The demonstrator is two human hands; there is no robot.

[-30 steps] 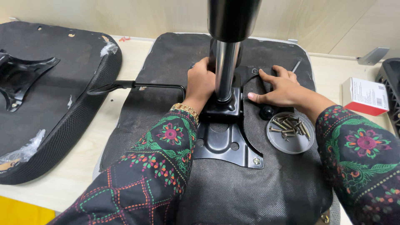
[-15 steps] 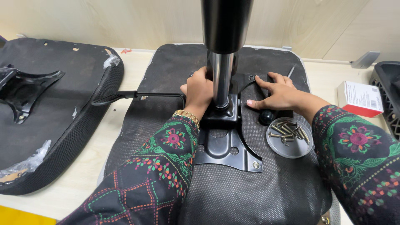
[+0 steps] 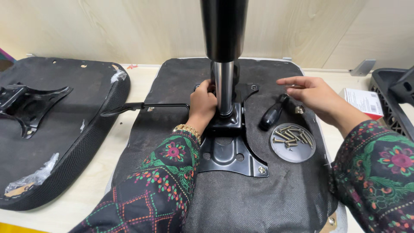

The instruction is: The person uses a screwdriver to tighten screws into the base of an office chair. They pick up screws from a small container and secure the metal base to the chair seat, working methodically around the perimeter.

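Observation:
An upturned black chair seat (image 3: 280, 194) lies in front of me with a black metal mechanism plate (image 3: 228, 155) on it. A chrome and black gas cylinder (image 3: 223, 64) rises from the plate toward the camera. My left hand (image 3: 202, 103) grips the mechanism at the cylinder's base, beside a black lever rod (image 3: 142, 106). My right hand (image 3: 312, 92) hovers with fingers spread, holding nothing, just above a black-handled screwdriver (image 3: 272, 113). A round grey dish (image 3: 294, 153) of several brass screws sits below that hand.
A second black seat part (image 3: 56, 129) with a black bracket (image 3: 26, 103) lies at the left on the light wooden table (image 3: 142, 75). A small red and white box (image 3: 364, 101) and a black ribbed plastic part (image 3: 394, 95) are at the right edge.
My right hand has lifted off the plate's top right corner and moved right, leaving the screwdriver lying uncovered. The left hand stays at the cylinder's base.

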